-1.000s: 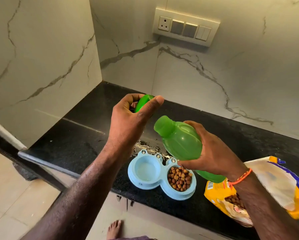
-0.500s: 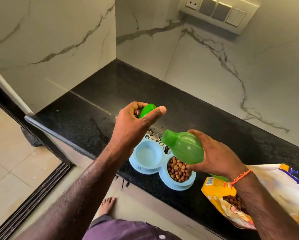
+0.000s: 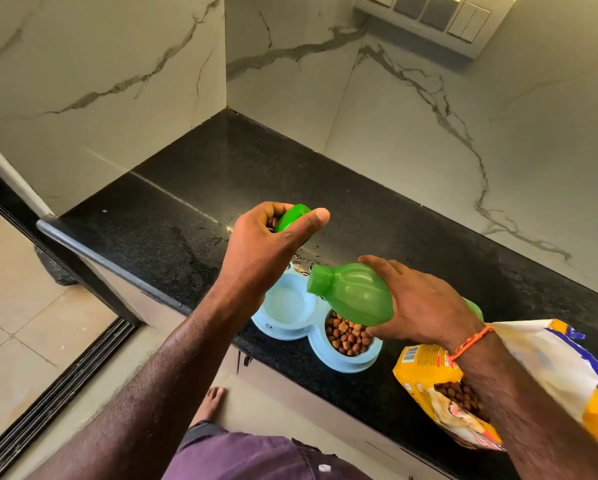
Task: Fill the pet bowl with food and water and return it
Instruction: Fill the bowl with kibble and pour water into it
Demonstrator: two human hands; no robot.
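A light blue double pet bowl [image 3: 292, 332] sits at the front edge of the black counter [image 3: 377, 216]. Its right cup holds brown kibble [image 3: 347, 336]; its left cup [image 3: 287, 303] looks pale, and I cannot tell whether water is in it. My right hand [image 3: 422, 303] grips a green bottle [image 3: 353, 292], tipped on its side with the open neck pointing left over the bowl's middle. My left hand [image 3: 269, 247] hovers above the bowl's left cup, fingers closed on the green bottle cap [image 3: 290, 214].
An open yellow and white pet food bag [image 3: 498, 382] lies on the counter at the right, kibble showing at its mouth. Water drops [image 3: 304, 256] lie behind the bowl. Marble walls close the back and left. A switch panel [image 3: 432, 15] is mounted top right.
The bottle has tipped lower, its neck now closer above the bowl. My left hand with the cap stays over the left cup. The camera has tilted further down.
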